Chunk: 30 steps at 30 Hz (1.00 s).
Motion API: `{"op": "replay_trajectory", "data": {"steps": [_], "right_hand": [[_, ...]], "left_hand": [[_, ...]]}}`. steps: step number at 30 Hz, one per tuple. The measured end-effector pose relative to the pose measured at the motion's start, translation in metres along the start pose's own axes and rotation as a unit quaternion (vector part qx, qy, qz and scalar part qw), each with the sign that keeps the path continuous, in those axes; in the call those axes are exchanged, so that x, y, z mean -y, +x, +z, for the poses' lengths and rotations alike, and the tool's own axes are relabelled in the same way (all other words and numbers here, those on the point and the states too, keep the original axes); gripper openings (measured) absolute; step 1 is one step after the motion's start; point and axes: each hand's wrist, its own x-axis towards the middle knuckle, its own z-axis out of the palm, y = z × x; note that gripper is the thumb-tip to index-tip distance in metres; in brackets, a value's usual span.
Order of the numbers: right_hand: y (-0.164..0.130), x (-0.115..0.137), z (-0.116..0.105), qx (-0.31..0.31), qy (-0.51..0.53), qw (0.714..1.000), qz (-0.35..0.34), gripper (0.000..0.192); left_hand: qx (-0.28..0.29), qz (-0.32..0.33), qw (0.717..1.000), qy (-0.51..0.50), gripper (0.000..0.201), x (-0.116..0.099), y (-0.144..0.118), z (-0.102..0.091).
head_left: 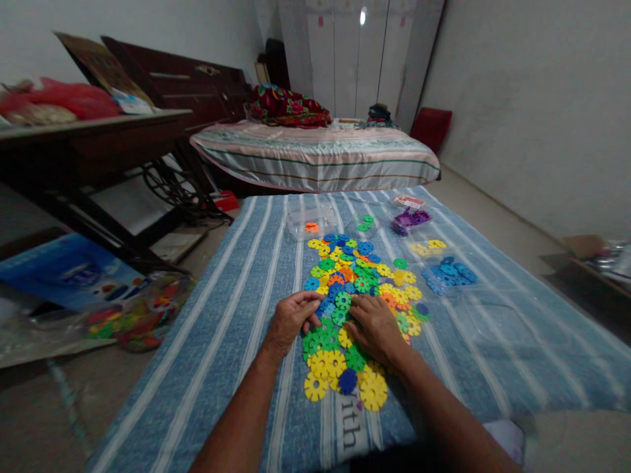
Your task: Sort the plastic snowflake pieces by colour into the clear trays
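1. Both hands lie palm down on a pile of plastic snowflake discs (355,289), spread on a blue striped cloth (227,328)
2. The left hand (292,320) rests at the pile's left edge, fingers bent and together, tips touching blue and green discs; I cannot tell whether it pinches one
3. The right hand (375,326) lies flat on the middle of the pile, fingers stretched toward the left hand, covering green and yellow discs; its grip on any disc is hidden
4. The fingertips of the two hands come near each other over a green disc (343,300)
5. Nearer the person than the hands, large yellow discs (373,391) and one dark blue disc (348,381) lie flat on the cloth
6. Beyond the hands the pile runs on in mixed colours
7. Farther right of the right hand sit sorted groups: blue discs (449,272), a few yellow ones (428,247), purple ones (410,219), seemingly in clear trays
8. Well beyond the left hand, an orange disc (312,228) lies in a clear tray
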Motion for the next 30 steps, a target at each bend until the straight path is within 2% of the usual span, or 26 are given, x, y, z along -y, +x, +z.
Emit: {"op": "replay_trajectory", "data": {"steps": [6,9,13,17,20,26,30], "right_hand": [[-0.002,-0.003,0.002,-0.020,0.024,0.999,-0.012,0.009],[-0.001,-0.002,0.002,-0.038,0.032,0.999,-0.013,0.013],[0.007,0.003,0.001,-0.042,0.018,0.999,-0.028,0.014],[0.014,0.009,0.001,0.000,-0.002,0.999,-0.043,0.030],[0.013,0.011,0.002,0.022,-0.005,0.999,-0.046,0.021],[0.006,0.008,0.010,0.000,-0.009,0.999,-0.041,0.005],[0.007,0.006,0.015,-0.012,-0.017,0.999,-0.041,0.016]], "left_hand": [[-0.121,0.041,0.992,0.019,0.032,0.006,0.005,-0.005],[-0.152,0.041,0.987,0.033,0.027,0.010,0.007,-0.006],[-0.163,0.065,0.982,0.070,0.020,0.015,0.010,-0.005],[-0.166,0.083,0.975,0.123,0.021,0.020,0.010,-0.006],[-0.154,0.086,0.975,0.134,0.024,0.021,0.011,-0.007],[-0.125,0.103,0.974,0.159,0.021,0.023,0.013,-0.006],[-0.120,0.114,0.971,0.175,0.022,0.027,0.015,-0.006]]}}
